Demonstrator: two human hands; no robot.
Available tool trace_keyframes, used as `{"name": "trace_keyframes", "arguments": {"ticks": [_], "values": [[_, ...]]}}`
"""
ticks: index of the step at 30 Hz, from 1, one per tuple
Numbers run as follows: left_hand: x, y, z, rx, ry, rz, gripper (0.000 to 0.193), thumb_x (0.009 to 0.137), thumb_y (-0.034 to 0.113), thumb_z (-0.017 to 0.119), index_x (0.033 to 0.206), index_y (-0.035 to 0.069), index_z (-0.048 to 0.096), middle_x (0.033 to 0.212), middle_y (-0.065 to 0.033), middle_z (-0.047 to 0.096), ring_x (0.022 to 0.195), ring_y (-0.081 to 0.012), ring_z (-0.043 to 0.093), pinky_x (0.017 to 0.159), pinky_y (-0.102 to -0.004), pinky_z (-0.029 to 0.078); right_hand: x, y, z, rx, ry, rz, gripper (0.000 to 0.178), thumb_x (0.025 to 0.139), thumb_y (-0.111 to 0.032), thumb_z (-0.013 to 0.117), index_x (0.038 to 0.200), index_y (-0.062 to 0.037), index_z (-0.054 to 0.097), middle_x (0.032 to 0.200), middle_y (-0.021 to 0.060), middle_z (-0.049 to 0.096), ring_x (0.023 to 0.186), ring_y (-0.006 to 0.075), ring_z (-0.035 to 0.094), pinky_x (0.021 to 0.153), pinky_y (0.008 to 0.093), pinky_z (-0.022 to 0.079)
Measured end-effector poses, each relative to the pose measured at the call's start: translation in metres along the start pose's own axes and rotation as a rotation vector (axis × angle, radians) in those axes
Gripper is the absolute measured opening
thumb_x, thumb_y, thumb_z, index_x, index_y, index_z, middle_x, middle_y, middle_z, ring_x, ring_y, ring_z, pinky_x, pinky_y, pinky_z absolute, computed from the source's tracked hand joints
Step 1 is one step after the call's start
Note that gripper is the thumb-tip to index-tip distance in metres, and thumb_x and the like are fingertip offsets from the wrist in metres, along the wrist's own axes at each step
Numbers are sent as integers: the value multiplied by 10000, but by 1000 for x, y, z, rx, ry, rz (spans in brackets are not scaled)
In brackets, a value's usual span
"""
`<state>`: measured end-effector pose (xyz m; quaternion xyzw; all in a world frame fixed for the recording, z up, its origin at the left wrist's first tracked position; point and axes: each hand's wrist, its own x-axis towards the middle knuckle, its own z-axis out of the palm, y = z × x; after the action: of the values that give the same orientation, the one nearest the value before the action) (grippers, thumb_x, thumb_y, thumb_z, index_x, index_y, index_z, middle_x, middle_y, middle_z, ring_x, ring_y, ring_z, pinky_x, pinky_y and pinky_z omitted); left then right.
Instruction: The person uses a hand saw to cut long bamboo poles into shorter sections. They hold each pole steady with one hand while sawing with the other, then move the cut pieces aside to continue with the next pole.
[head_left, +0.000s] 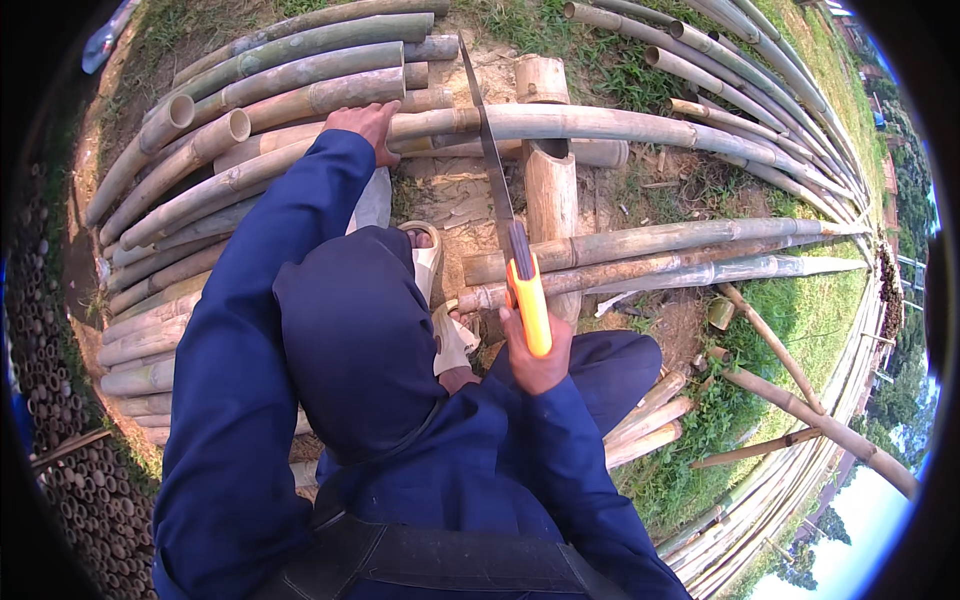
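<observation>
My right hand grips the yellow-orange handle of a handsaw. Its long dark blade points away from me and crosses a pale bamboo pole; whether the teeth have cut into it I cannot tell. Left of the blade, my left hand holds this same pole, fingers over its top. Beneath the pole lies a thick bamboo support with a dark opening beside the pole. Nearer to me, several more bamboo poles rest across that support, just right of the saw's handle.
Cut bamboo lengths are piled at the left, with more stacked alongside my left arm. Long poles spread out at the far right. A slanted bamboo frame stands at the right. My sandalled feet are close below the work.
</observation>
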<state>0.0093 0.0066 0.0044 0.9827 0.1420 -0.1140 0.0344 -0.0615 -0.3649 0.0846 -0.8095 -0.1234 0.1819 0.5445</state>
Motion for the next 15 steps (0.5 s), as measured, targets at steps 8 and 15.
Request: {"name": "trace_keyframes", "arguments": {"ticks": [8,15], "values": [[3,10,-1,-31,-1,17,881,719,452,847,1463,144,490,1316,-117,654,1157,-309,666,981,-432,539,44,21,9,-110,-15,2,219,921,-116,729,774,20,642,577,82,545,510,130,473,502,345,406],[1,-6,3,31,-12,29,940,729,528,827,1506,164,442,1344,-118,640,1149,-316,669,966,-436,546,-7,-6,-5,3,-24,13,138,915,-67,729,844,33,665,620,67,581,542,123,508,537,322,450]]}}
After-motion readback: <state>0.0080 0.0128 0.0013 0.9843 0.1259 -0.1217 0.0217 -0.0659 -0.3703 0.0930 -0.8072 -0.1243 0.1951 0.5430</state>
